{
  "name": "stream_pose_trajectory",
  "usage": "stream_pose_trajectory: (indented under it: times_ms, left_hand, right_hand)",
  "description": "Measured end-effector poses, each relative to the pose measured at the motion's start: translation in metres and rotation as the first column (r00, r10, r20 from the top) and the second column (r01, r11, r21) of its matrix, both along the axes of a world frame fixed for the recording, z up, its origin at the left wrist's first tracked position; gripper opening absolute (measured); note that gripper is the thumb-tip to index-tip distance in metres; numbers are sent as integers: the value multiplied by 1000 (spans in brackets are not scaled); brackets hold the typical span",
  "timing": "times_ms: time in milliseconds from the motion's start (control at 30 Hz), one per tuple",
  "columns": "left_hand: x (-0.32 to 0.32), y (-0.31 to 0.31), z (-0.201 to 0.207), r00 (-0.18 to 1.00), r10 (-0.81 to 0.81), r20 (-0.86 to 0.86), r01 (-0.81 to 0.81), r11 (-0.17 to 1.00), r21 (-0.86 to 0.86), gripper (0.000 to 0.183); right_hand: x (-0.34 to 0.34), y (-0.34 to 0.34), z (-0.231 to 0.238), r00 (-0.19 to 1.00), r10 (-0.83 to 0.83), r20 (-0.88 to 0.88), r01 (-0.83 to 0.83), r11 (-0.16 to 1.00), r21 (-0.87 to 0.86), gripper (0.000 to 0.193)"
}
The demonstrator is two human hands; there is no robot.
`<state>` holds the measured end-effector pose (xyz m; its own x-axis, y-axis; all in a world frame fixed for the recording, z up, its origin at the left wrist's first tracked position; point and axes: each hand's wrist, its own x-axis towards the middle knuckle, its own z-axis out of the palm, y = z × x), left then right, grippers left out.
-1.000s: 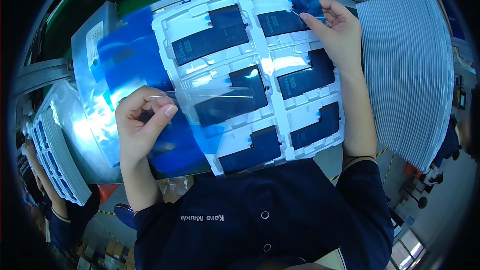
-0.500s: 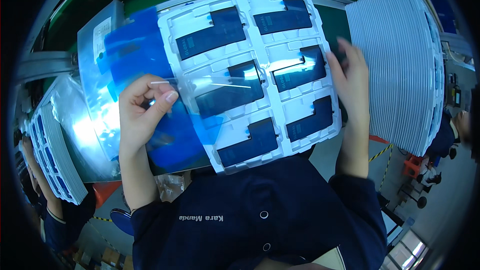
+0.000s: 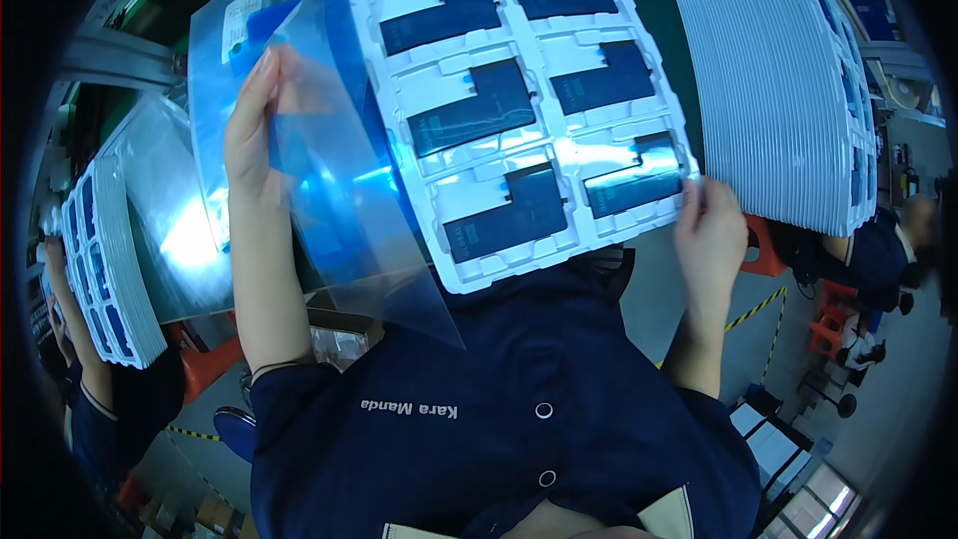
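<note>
A white moulded tray (image 3: 547, 140) lies before me, with a flat black L-shaped battery (image 3: 474, 105) in each of its several pockets. My left hand (image 3: 257, 130) is closed on a clear plastic sheet (image 3: 384, 269), which hangs down along the tray's left side, its lower corner over my shirt. Part of the left fingers shows only through the sheet. At the tray's lower right edge my right hand (image 3: 714, 240) pinches the rim between thumb and fingers. A bright sheen lies across the lower right battery (image 3: 639, 180).
To the right rises a tall stack of white trays (image 3: 763, 90). Blue film (image 3: 344, 195) and a clear bag with a label (image 3: 239, 20) lie left of the tray. Farther left stands another tray stack (image 3: 125, 269), near a co-worker's arm (image 3: 75, 309).
The clear sheet has come off the tray's left column and swung left with my left hand. My right hand has moved down the tray's side and taken its rim. The whole view has shifted.
</note>
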<state>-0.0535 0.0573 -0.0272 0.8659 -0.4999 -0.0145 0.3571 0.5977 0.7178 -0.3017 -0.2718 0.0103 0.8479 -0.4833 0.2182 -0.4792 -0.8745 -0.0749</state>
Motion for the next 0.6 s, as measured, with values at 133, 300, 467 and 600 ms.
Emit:
stream_pose_trajectory:
  times_ms: [133,300,467,600]
  left_hand:
    - [0,4,5,993,-119,-12,116,981,-156,15]
    - [-8,-5,14,980,109,-166,-117,992,-41,19]
    - [-6,-1,11,984,59,-169,-73,994,-75,19]
    - [0,2,3,991,-49,-123,26,983,-182,20]
  right_hand:
    - [-18,-34,2,927,-299,225,-58,477,877,20]
    - [-24,36,-25,653,-655,380,-732,-417,538,52]
    - [-21,64,-49,650,-682,336,-730,-438,524,53]
    - [-10,84,-46,830,-501,245,-530,-573,625,50]
